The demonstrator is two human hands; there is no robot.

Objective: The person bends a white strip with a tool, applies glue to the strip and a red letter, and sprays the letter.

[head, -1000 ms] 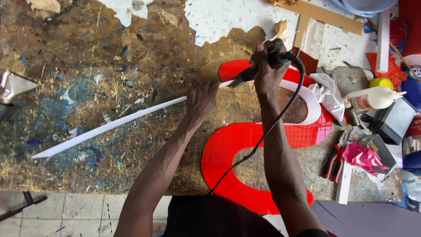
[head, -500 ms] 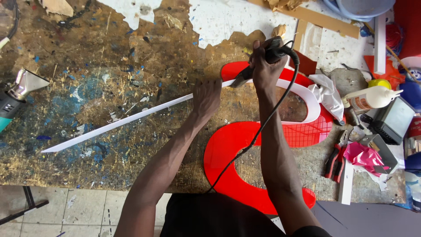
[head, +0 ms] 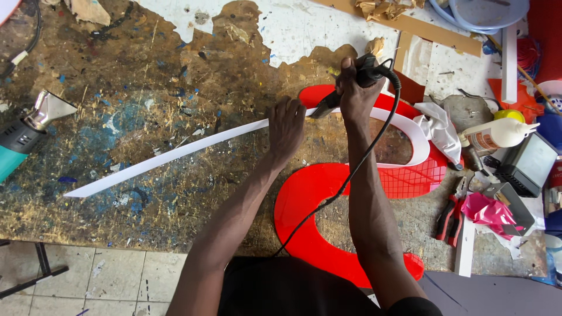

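The white strip [head: 175, 153] already hugs the red letter's [head: 328, 199] upper curve at centre right. Its long tail toward the lower left lies loose. The left hand [head: 287, 126] pinches the strip; the right hand [head: 356, 88] is clenched round a corded black tool [head: 366, 73].

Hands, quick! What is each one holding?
Left hand: closed, pinching the white strip.
Right hand: closed around a black corded tool, its tip at the strip.

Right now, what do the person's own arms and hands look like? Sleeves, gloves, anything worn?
Both arms are bare from the frame's lower edge to the fingers: no sleeves in view. The left hand and right hand wear no gloves, and no rings, watch or wristbands show. A dark garment covers the lap or torso at the bottom of the picture.
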